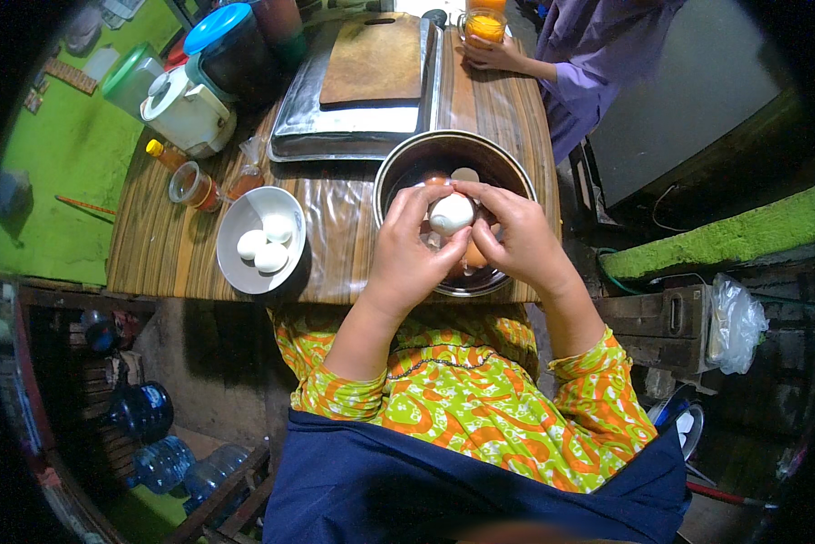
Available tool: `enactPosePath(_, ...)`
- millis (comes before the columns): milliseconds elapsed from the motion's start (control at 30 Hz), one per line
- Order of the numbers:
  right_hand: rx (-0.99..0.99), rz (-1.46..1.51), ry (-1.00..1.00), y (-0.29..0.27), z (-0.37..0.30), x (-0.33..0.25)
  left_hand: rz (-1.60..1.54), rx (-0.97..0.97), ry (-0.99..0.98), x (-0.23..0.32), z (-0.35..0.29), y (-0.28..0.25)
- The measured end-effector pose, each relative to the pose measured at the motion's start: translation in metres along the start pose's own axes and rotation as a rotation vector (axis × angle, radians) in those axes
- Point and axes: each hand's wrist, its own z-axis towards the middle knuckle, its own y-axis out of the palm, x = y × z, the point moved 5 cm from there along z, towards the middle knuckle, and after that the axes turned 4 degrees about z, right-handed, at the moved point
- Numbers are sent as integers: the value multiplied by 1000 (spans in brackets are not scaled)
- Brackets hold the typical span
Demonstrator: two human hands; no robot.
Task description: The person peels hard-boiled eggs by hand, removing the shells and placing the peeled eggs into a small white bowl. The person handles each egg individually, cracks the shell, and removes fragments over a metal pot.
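Between my two hands is a peeled white egg (452, 215), held over a metal pot (385, 172). My left hand (410, 238) is closed on its left side, thumb below and fingertips at the top. On the other side my right hand (514, 227) grips it the same way. Inside the pot, partly covered by my hands, lie brown unpeeled eggs (475, 256) and bits of shell. To the left a white bowl (235, 218) holds 3 peeled eggs (267, 243).
Behind the pot, a metal tray (312, 122) carries a wooden cutting board (371, 59). A white lidded jug (185, 109), a clear plastic cup (194, 186) and a yellow-capped bottle (164, 154) stand at the left. Far right, another person's hand (498, 56) holds a glass mug of orange drink (484, 27).
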Motion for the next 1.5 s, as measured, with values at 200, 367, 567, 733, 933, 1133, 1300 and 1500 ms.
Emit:
enactPosePath(200, 11, 26, 12, 3, 4, 2, 66, 24, 32, 0, 1, 0)
enactPosePath(367, -3, 36, 21, 2, 6, 2, 87, -2, -8, 0, 0, 0)
enactPosePath(567, 36, 5, 14, 4, 8, 1, 119, 28, 55, 0, 3, 0)
enactPosePath(733, 50, -37, 16, 5, 13, -1, 32, 2, -15, -8, 3, -1)
enactPosePath(933, 35, -9, 73, 2, 16, 1, -536, -21, -213, -21, 3, 1)
enactPosePath(1133, 1, 271, 236, -5, 22, 18, -1138, -127, -386, -25, 4, -4)
enactPosePath(1300, -94, -56, -189, -5, 22, -2, -929, -63, -323, -26, 3, -1)
enactPosePath(1500, -211, 80, -32, -4, 21, -1, -829, -82, -270, -23, 2, 4)
